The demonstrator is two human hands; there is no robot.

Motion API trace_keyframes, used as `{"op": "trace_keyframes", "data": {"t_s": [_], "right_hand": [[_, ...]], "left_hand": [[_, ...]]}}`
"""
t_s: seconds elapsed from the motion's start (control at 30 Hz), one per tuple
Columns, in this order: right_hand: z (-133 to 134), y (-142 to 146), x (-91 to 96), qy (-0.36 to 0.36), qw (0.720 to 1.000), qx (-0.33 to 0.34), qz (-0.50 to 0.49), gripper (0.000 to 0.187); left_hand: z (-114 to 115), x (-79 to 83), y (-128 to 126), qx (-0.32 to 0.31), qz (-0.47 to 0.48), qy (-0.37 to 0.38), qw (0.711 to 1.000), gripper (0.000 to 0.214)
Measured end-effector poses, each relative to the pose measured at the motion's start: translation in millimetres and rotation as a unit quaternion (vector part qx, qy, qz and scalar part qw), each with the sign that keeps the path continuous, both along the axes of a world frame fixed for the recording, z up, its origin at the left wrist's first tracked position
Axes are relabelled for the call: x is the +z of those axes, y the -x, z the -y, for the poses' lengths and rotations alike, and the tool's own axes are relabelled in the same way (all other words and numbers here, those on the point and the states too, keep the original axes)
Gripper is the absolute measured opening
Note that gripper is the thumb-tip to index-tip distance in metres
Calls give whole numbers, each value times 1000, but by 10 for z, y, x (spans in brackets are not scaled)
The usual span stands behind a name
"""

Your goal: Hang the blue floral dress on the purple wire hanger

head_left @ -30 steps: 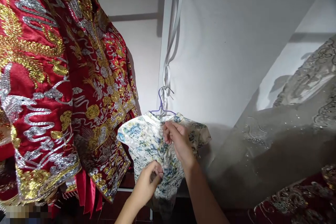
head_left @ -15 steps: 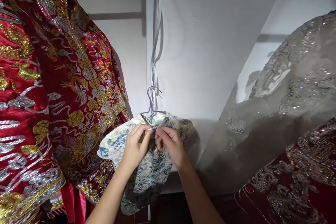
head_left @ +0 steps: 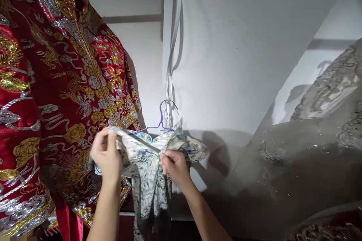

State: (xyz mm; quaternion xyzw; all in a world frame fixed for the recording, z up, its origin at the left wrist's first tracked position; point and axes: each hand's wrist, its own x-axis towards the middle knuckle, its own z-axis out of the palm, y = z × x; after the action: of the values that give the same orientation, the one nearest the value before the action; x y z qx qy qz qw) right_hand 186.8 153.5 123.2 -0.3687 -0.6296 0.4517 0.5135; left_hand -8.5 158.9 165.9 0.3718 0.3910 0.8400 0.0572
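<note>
A small white garment with a blue and green flower print [head_left: 147,180] hangs on a purple wire hanger [head_left: 160,118] tied to a white cord [head_left: 173,45]. My left hand [head_left: 106,154] is closed on the garment's left shoulder and holds it out to the left, off the hanger's arm. My right hand [head_left: 174,165] pinches the fabric near the collar, just right of the middle. The garment's lower part droops between my forearms.
A big red robe with gold and silver embroidery [head_left: 56,94] hangs close on the left, touching my left hand's side. A grey sequined veil-like fabric [head_left: 311,135] fills the right. White walls stand behind, with a corner post where the cord hangs.
My left hand rose from the garment's lower front to the collar, then pulled the left shoulder outward to the left. My right hand stayed near the collar. The garment has opened and sagged.
</note>
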Motion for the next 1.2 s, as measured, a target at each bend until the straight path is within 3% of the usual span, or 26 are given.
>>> {"op": "trace_keyframes", "data": {"t_s": [0.1, 0.17, 0.27, 0.4, 0.53, 0.67, 0.8, 0.93, 1.0, 1.07, 1.2], "right_hand": [[88, -44, -122, 10, 999, 44, 8, 34], [187, -82, -166, 14, 997, 75, 15, 36], [352, -125, -221, 41, 992, 111, 35, 36], [554, -139, -384, 92, 987, 116, 55, 34], [728, -175, -648, 140, 986, 84, 28, 33], [865, -244, -950, 175, 982, 65, -16, 36], [939, -278, -1214, 227, 974, 11, 8, 43], [977, -275, -1267, 173, 976, -131, -11, 53], [999, -271, -1203, 144, 975, -161, -59, 55], [1024, -263, -1113, 153, 970, -143, -122, 59], [1057, -231, -944, 253, 941, -16, -226, 75]], "left_hand": [[-36, -131, 316, -115, 246, 25, 962, 12], [-22, -295, 425, -159, 327, 54, 930, 16], [18, -631, 413, -174, 385, 104, 900, 18], [109, -1126, 218, -244, 445, 251, 824, 23], [259, -1422, 47, -277, 438, 310, 797, 19], [456, -1385, -82, -360, 377, 286, 804, 4], [730, -1143, -338, -441, 225, 258, 830, 23], [1062, -944, -682, -512, 41, 237, 825, 24], [1202, -897, -820, -521, -61, 228, 820, 21], [1291, -863, -905, -505, -154, 219, 821, 17], [1264, -773, -902, -453, -256, 198, 830, 13]]}}
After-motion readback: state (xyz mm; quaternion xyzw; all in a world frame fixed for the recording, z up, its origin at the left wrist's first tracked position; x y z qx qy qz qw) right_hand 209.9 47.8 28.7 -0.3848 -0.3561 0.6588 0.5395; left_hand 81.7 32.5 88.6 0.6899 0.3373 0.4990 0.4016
